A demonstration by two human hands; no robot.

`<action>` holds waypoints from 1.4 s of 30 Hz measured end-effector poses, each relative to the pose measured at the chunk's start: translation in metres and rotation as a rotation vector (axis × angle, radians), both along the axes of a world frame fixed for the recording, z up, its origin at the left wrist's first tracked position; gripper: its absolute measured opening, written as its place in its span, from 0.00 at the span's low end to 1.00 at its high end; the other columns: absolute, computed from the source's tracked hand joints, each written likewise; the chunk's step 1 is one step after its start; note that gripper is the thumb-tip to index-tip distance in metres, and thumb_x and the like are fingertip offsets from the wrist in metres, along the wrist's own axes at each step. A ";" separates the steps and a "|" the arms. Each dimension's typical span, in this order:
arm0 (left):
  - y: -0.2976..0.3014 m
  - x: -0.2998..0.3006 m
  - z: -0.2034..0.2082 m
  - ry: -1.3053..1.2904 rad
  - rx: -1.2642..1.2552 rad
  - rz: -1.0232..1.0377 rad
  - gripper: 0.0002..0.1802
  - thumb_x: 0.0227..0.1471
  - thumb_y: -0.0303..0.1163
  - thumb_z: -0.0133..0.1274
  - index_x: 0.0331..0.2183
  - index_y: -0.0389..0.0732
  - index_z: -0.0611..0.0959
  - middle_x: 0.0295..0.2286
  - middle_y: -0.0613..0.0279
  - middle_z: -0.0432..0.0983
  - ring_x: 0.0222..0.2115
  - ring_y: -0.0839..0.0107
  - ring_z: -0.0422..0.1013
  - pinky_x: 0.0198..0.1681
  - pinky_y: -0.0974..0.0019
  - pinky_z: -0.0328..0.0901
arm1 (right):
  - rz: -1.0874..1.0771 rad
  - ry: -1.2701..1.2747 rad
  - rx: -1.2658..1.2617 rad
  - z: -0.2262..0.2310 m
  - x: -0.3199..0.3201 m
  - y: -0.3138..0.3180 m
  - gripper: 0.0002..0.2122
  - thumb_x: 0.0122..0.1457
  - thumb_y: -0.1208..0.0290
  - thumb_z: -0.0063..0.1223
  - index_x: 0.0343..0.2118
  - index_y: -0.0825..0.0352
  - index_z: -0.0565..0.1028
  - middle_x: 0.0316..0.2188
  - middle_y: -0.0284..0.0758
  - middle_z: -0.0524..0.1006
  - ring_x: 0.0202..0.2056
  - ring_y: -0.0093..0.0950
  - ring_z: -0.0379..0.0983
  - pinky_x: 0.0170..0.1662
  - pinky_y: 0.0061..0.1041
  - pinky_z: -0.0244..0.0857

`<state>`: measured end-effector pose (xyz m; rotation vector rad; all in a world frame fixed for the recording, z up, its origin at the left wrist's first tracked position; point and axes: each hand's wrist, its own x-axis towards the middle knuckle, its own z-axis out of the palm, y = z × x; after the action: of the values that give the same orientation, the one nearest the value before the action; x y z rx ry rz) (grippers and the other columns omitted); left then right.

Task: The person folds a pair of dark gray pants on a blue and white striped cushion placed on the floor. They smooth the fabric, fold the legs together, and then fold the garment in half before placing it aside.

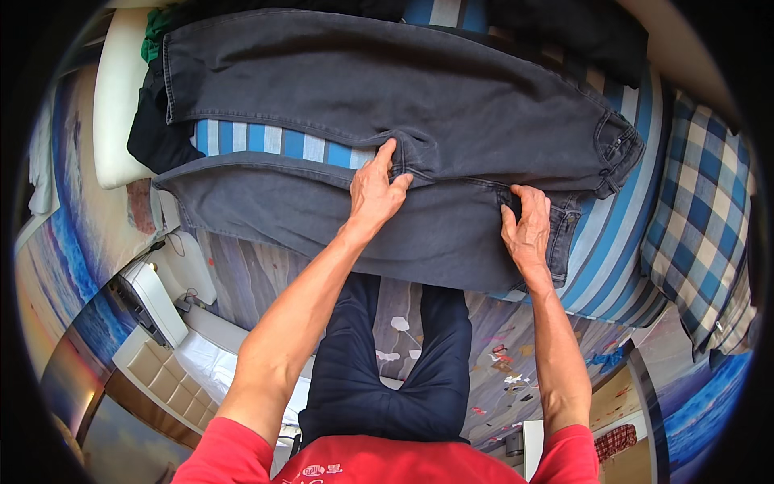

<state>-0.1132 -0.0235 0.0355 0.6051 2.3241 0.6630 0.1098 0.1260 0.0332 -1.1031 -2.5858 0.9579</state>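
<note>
A pair of dark grey jeans lies spread sideways across a blue-striped surface, its waist toward the right and its leg ends toward the left. At the crotch seam, my left hand grips the cloth between thumb and index finger, with a small bunched fold beside it. My right hand grasps the front of the jeans near the waist, its thumb and fingertips bent into the cloth by the fly. The waistband is folded unevenly at the right, and the near leg hangs over the front edge.
Blue-striped bedding shows under the jeans. A checked pillow rests at the right, and black clothing at the left beside a cream armrest. A white bed with a padded headboard stands at lower left, on a patterned floor.
</note>
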 end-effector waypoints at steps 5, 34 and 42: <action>0.010 0.006 -0.014 0.239 0.015 -0.007 0.30 0.39 0.27 0.63 0.47 0.34 0.73 0.32 0.54 0.73 0.35 0.57 0.71 0.40 0.58 0.66 | 0.052 -0.087 0.035 0.009 0.016 -0.011 0.25 0.44 0.82 0.56 0.50 0.68 0.70 0.48 0.42 0.69 0.50 0.41 0.64 0.52 0.39 0.59; -0.095 0.108 0.004 0.296 0.007 -0.992 0.34 0.44 0.29 0.53 0.56 0.40 0.69 0.60 0.43 0.52 0.63 0.47 0.47 0.63 0.38 0.42 | 0.301 -0.333 0.036 0.022 0.113 -0.081 0.21 0.44 0.76 0.60 0.45 0.64 0.73 0.54 0.44 0.66 0.56 0.43 0.61 0.56 0.42 0.54; -0.104 0.116 -0.010 0.399 0.063 -1.010 0.33 0.48 0.30 0.50 0.57 0.43 0.67 0.60 0.42 0.53 0.62 0.45 0.48 0.60 0.31 0.43 | 0.325 -0.366 0.195 0.005 0.115 -0.095 0.26 0.39 0.80 0.58 0.46 0.68 0.70 0.55 0.47 0.64 0.57 0.46 0.59 0.57 0.45 0.52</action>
<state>0.0025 -0.1279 0.0251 1.8782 1.9326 0.1243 0.2247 0.0314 0.0377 -0.8938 -3.1467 0.5792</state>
